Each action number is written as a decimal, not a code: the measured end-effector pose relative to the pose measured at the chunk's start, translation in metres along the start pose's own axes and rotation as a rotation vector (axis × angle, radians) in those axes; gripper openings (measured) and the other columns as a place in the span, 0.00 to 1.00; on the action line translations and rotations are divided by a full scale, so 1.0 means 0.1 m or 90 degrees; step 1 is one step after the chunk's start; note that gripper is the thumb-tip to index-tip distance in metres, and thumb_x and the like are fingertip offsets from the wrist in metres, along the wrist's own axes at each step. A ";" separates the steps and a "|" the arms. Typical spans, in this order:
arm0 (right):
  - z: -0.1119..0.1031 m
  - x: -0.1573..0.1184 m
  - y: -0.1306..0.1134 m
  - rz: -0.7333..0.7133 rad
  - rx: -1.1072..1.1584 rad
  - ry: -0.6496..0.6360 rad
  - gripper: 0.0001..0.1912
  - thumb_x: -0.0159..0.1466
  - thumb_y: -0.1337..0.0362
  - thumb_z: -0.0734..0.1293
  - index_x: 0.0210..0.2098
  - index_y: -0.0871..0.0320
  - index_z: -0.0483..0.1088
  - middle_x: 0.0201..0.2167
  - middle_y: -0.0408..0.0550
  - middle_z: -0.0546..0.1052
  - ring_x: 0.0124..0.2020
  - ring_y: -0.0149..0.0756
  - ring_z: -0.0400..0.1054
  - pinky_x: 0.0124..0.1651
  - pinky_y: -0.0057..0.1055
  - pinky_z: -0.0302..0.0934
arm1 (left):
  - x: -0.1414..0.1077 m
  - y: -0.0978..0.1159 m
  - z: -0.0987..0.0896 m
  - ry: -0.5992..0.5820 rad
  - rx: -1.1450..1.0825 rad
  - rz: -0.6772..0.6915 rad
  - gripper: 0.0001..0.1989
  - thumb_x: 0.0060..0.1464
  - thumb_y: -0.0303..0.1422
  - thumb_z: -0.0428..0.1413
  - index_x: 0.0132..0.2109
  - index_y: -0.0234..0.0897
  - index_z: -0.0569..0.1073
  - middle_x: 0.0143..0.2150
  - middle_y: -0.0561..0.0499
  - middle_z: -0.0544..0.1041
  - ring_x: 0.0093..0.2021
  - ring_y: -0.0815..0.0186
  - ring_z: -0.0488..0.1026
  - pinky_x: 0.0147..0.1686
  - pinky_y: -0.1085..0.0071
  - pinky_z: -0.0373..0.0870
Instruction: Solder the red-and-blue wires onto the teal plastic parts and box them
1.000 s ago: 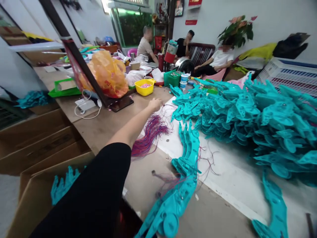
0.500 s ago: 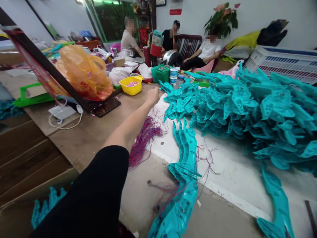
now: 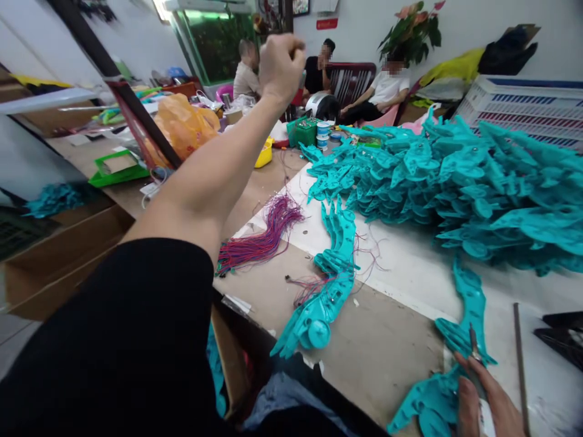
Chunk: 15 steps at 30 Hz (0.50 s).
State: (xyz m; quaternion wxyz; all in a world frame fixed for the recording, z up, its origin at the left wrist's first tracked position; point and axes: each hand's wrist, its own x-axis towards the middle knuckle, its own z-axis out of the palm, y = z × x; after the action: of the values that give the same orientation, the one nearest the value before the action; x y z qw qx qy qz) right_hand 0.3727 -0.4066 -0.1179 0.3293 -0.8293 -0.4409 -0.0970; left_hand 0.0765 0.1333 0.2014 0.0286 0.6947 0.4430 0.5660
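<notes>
Room: workshop with white walls, a green-lit window at the upper centre of the frame, three seated people [image 3: 319, 67] along the far wall, a potted plant [image 3: 416, 30] beside them.
Surface: long brown worktable [image 3: 387, 352] running from the lower centre to the upper left, part of it under a white sheet [image 3: 410, 273].
Left hand [image 3: 280, 64]: raised high at the upper centre, fingers curled tight into a fist; whether a fine wire is pinched in it cannot be told. Bare forearm and black sleeve [image 3: 136, 340] fill the lower left.
Right hand [image 3: 487, 400]: lower right corner, fingers closed together over a teal plastic piece [image 3: 432, 400] and a thin metal tool [image 3: 473, 343] lying along it.
Wire bundle [image 3: 264, 237]: red, purple and blue strands fanned on the table at the centre left, below the raised arm and well apart from the fist.
Teal wing part [image 3: 332, 279]: long curved moulding at the centre, loose wires trailing from it, just right of the wire bundle.
Teal pile [image 3: 455, 188]: large heap of like mouldings across the right half.
Yellow bowl [image 3: 264, 155]: partly hidden behind the forearm.
Orange bag [image 3: 182, 124]: upper left, against a dark slanted bar [image 3: 132, 97].
Green tray [image 3: 116, 170]: left edge of the table.
Cardboard boxes [image 3: 59, 255]: left, below table level.
White crate [image 3: 519, 109]: upper right.
</notes>
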 end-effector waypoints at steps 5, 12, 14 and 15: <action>-0.02 -0.03 -0.09 -0.003 0.044 0.010 0.25 0.67 0.45 0.58 0.57 0.49 0.70 0.57 0.52 0.76 0.59 0.62 0.69 0.61 0.59 0.64 | -0.20 0.04 -0.18 0.018 -0.136 -0.074 0.17 0.52 0.09 0.56 0.35 0.36 0.71 0.33 0.59 0.73 0.40 0.72 0.58 0.54 0.79 0.56; 0.01 -0.02 -0.09 -0.051 0.037 0.053 0.28 0.68 0.45 0.57 0.56 0.55 0.72 0.54 0.54 0.77 0.55 0.58 0.72 0.59 0.55 0.65 | -0.15 0.11 -0.45 0.044 -0.141 0.009 0.21 0.55 0.07 0.53 0.32 0.41 0.69 0.34 0.56 0.70 0.41 0.71 0.58 0.54 0.77 0.54; 0.01 -0.02 -0.11 -0.047 0.040 0.056 0.29 0.69 0.44 0.56 0.55 0.57 0.72 0.55 0.55 0.77 0.55 0.58 0.72 0.60 0.55 0.64 | -0.06 0.22 -0.52 0.076 -0.115 0.046 0.21 0.57 0.08 0.52 0.32 0.42 0.69 0.35 0.55 0.69 0.42 0.70 0.59 0.54 0.76 0.54; 0.01 -0.02 -0.12 -0.044 0.043 0.060 0.29 0.69 0.44 0.56 0.55 0.57 0.72 0.55 0.56 0.76 0.55 0.58 0.72 0.60 0.55 0.64 | -0.03 0.28 -0.54 0.065 -0.098 0.060 0.21 0.58 0.09 0.52 0.31 0.42 0.69 0.35 0.54 0.69 0.41 0.70 0.59 0.52 0.75 0.55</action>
State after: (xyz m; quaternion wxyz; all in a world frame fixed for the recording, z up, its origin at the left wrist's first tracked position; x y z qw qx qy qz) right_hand 0.3617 -0.4027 -0.1136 0.3739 -0.7964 -0.4567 -0.1321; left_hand 0.0485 0.0894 0.2336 0.0322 0.6808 0.3660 0.6337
